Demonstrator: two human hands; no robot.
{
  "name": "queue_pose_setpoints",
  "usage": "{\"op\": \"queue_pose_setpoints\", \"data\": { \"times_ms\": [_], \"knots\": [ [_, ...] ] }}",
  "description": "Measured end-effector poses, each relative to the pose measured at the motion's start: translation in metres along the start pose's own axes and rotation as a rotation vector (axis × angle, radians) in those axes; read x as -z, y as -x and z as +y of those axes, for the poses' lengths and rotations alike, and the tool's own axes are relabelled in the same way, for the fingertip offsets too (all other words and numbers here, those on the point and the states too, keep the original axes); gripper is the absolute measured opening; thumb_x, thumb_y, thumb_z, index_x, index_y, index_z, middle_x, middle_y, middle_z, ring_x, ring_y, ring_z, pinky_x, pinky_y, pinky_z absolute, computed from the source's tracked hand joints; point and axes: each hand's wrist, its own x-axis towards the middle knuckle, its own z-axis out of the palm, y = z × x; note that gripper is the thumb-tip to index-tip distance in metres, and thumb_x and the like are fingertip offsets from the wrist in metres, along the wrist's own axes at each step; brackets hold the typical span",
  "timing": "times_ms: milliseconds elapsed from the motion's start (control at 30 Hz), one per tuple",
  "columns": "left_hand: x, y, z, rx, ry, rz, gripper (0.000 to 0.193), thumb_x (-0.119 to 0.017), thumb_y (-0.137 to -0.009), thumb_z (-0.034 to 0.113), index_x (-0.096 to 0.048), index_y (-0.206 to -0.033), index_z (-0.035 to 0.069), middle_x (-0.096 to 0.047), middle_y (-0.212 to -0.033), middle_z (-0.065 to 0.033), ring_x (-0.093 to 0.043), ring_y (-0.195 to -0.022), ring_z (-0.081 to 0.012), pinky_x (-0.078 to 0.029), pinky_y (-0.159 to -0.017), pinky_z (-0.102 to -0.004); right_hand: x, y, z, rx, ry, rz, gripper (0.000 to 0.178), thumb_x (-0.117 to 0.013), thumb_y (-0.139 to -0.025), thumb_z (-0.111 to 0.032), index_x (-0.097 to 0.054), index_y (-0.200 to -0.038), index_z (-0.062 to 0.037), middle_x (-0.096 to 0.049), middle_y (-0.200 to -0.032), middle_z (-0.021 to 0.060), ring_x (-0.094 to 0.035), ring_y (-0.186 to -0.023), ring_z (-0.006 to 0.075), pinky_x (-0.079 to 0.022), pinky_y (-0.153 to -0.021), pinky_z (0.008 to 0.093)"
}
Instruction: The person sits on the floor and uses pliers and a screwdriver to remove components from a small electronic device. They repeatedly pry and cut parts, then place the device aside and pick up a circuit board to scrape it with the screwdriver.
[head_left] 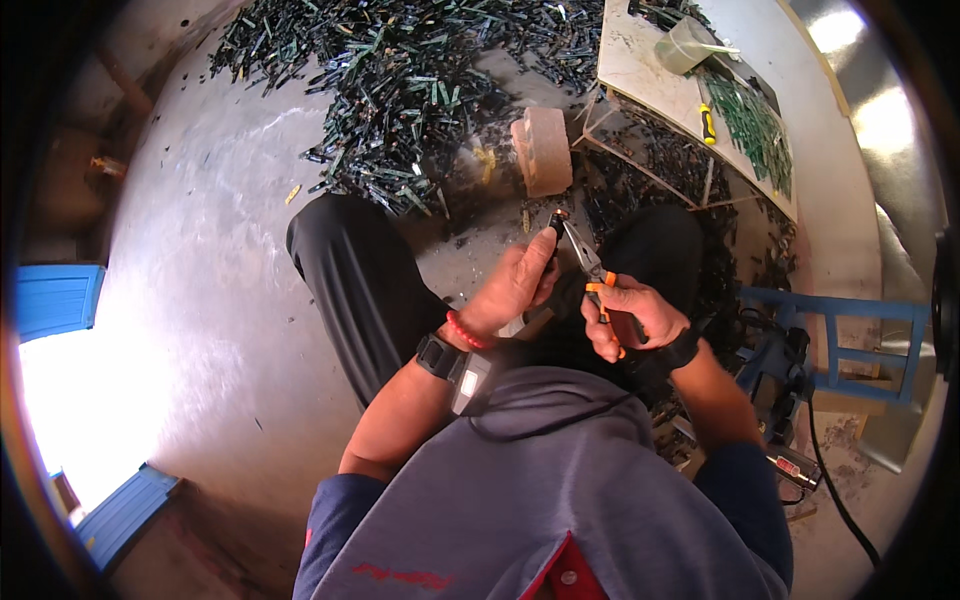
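My right hand (pixel 632 318) is wrapped round the orange-and-black handles of a pair of long-nose pliers (pixel 583 252). The pliers' jaws point up and to the left, toward my left hand (pixel 522 275). That hand is closed on a small dark piece (pixel 556 222), its thumb along the top. The piece's upper end has a coppery tint and lies close to the plier tips; whether they touch I cannot tell. Both hands are between my knees, over the floor. What lies under my left fingers is hidden.
A large heap of dark green and black strips (pixel 400 90) covers the floor ahead. Beyond my hands stands a reddish brick block (pixel 545 150). At the right, a low table (pixel 650 75) bears a plastic jug (pixel 682 47), a yellow screwdriver (pixel 707 124) and green strips (pixel 752 128). A blue frame (pixel 850 310) stands below it.
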Motion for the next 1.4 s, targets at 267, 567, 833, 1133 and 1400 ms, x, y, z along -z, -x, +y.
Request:
{"op": "queue_pose_setpoints", "data": {
  "times_ms": [267, 567, 833, 1133, 1400],
  "knots": [
    [-0.02, -0.008, -0.016, 0.115, 0.362, 0.093, 0.057, -0.033, -0.096, 0.056, -0.043, -0.064, 0.011, -0.04, -0.053, 0.0003, -0.034, -0.045, -0.01, -0.028, -0.046, -0.026, -0.037, -0.035, 0.036, 0.261, -0.289, -0.395, 0.035, -0.055, -0.093, -0.038, -0.057, -0.094, -0.0029, -0.058, -0.071, 0.0092, -0.057, -0.058, 0.0187, -0.046, -0.052, 0.0318],
    [-0.002, -0.011, -0.008, 0.178, 0.424, -0.025, 0.058, -0.034, -0.094, 0.059, -0.036, -0.058, 0.013, -0.031, -0.047, 0.001, -0.026, -0.041, -0.0117, -0.022, -0.042, -0.0268, 0.002, -0.001, 0.005, 0.296, 1.279, 0.611, 0.04, -0.052, -0.093, -0.039, -0.056, -0.095, 0.0005, -0.063, -0.075, 0.0142, -0.062, -0.071, 0.0278, -0.048, -0.066, 0.0375],
    [-0.002, -0.012, -0.008, 0.158, 0.366, 0.021, 0.058, -0.034, -0.095, 0.056, -0.035, -0.058, 0.012, -0.031, -0.049, 0.0012, -0.026, -0.04, -0.0117, -0.022, -0.042, -0.0269, -0.004, 0.008, -0.015, 0.338, 1.774, 0.771, 0.02, -0.057, -0.088, -0.02, -0.053, -0.092, -0.0001, -0.062, -0.078, 0.0196, -0.061, -0.077, 0.0374, -0.047, -0.07, 0.0464],
    [-0.002, -0.011, -0.005, 0.157, 0.352, 0.09, 0.057, -0.035, -0.094, 0.057, -0.035, -0.059, 0.013, -0.029, -0.048, 0.0015, -0.024, -0.04, -0.0111, -0.022, -0.041, -0.0269, -0.011, -0.002, -0.017, 0.431, 2.005, 0.903, 0.02, -0.062, -0.082, -0.013, -0.053, -0.096, -0.0006, -0.058, -0.091, 0.0156, -0.058, -0.09, 0.0335, -0.049, -0.072, 0.0452],
    [-0.001, -0.013, -0.009, 0.121, 0.33, 0.115, 0.057, -0.035, -0.093, 0.058, -0.035, -0.059, 0.013, -0.029, -0.048, 0.0012, -0.024, -0.04, -0.0119, -0.021, -0.041, -0.0276, -0.013, -0.01, -0.021, 0.45, 2.074, 0.974, 0.022, -0.064, -0.08, -0.012, -0.053, -0.095, 0.0, -0.057, -0.09, 0.016, -0.058, -0.089, 0.0331, -0.05, -0.071, 0.0428]
  ]
}}
